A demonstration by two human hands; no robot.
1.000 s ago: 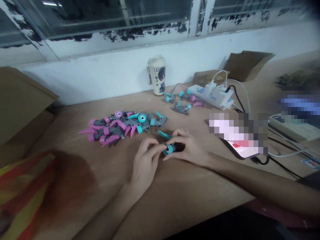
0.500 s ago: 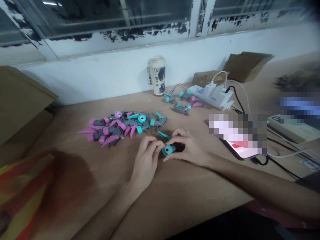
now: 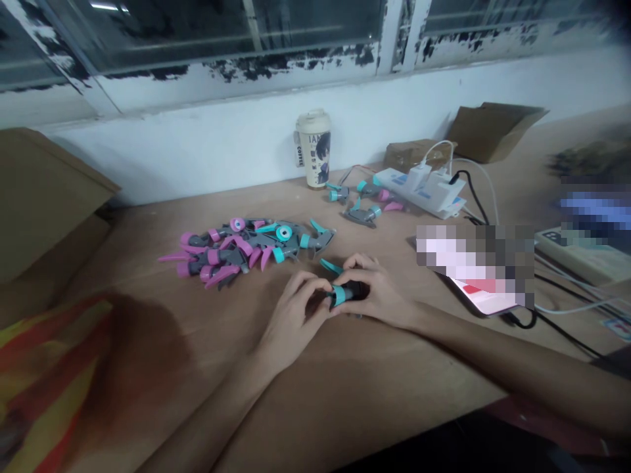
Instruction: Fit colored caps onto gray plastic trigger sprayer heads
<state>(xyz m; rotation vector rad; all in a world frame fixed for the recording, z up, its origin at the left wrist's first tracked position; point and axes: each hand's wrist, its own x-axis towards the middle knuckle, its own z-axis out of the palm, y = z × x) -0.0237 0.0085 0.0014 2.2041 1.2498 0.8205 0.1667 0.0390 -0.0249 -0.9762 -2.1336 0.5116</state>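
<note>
A grey trigger sprayer head with a teal collar and teal trigger is held just above the wooden table. My right hand is closed round its grey body, fingers over the top and thumb below. At the open end of the collar, the thumb and fingers of my left hand are closed on the rim. Whether a small part sits between those left fingertips is hidden. Left of my hands lies a heap of similar sprayer heads, grey with pink or teal collars and triggers.
Several more sprayer heads lie near a white power strip with plugs and cables. A coffee cup stands against the wall. To the right lies a phone with a lit screen. Cardboard boxes are at the left and back right.
My left fingers have moved right onto the collar's open end, covering the opening that showed before. The sprayer head remains in my right hand. The whole view has shifted slightly.
</note>
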